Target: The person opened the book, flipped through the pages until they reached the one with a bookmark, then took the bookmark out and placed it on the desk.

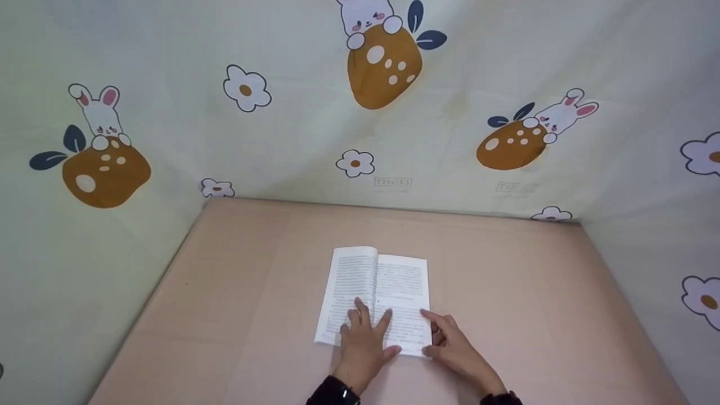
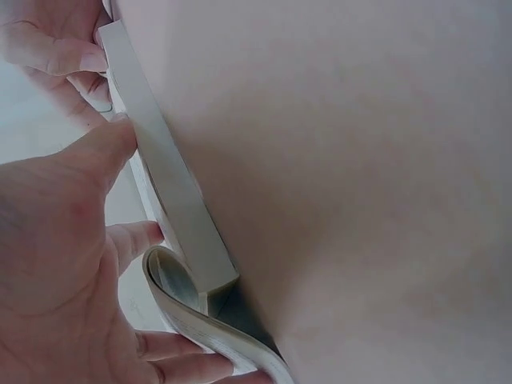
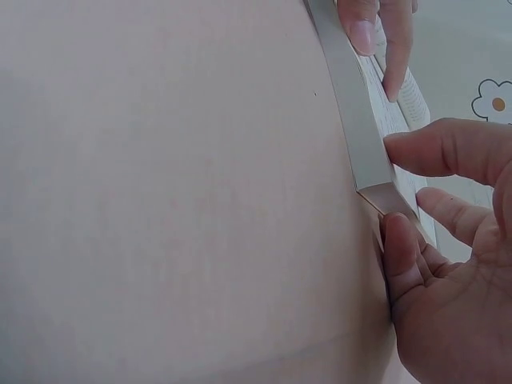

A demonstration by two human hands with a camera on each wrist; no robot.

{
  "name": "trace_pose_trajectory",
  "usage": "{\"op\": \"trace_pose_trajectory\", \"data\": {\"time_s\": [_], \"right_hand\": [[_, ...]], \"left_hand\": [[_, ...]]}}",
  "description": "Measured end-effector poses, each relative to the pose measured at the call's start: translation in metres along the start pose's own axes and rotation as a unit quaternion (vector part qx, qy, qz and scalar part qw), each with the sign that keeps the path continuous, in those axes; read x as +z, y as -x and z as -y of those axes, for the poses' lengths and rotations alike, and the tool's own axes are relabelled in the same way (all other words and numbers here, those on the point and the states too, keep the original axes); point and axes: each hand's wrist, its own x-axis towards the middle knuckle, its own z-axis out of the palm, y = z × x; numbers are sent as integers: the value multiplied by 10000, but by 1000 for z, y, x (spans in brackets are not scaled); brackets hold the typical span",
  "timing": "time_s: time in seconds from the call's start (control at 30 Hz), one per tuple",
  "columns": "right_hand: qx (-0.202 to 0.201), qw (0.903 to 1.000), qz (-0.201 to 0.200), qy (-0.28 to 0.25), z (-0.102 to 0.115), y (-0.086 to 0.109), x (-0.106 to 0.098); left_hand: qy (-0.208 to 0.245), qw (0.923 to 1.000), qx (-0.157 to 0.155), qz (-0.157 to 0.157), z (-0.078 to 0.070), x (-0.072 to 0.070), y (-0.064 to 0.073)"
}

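Observation:
A thick paperback book [image 1: 402,281] lies spread on the table, with printed text on both pages. My left hand [image 1: 361,346] rests across its lower middle with fingers spread, and its thumb touches the bottom edge of the right page. In the left wrist view, the left page side [image 2: 216,332] curls up beside the thick block of pages [image 2: 172,184]. At the book's lower right corner, my right hand [image 1: 458,349] grips the edge. In the right wrist view its thumb [image 3: 448,150] lies on the top page while curled fingers [image 3: 402,244] sit against the side and underneath.
The book sits on a table with a plain pinkish-beige cover [image 1: 236,292]. A pale curtain [image 1: 292,135] printed with rabbits and flowers stands along its back and both sides.

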Motion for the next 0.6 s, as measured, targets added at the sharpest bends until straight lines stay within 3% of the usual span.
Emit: {"op": "trace_pose_trajectory", "data": {"time_s": [0.17,0.6], "right_hand": [[19,9999,13,-153,2,1,0],[30,9999,-87,-55,1,-1,0]], "left_hand": [[-178,9998,-2,-13,-1,-4,1],[-76,10000,19,-36,0,-4,0]]}}
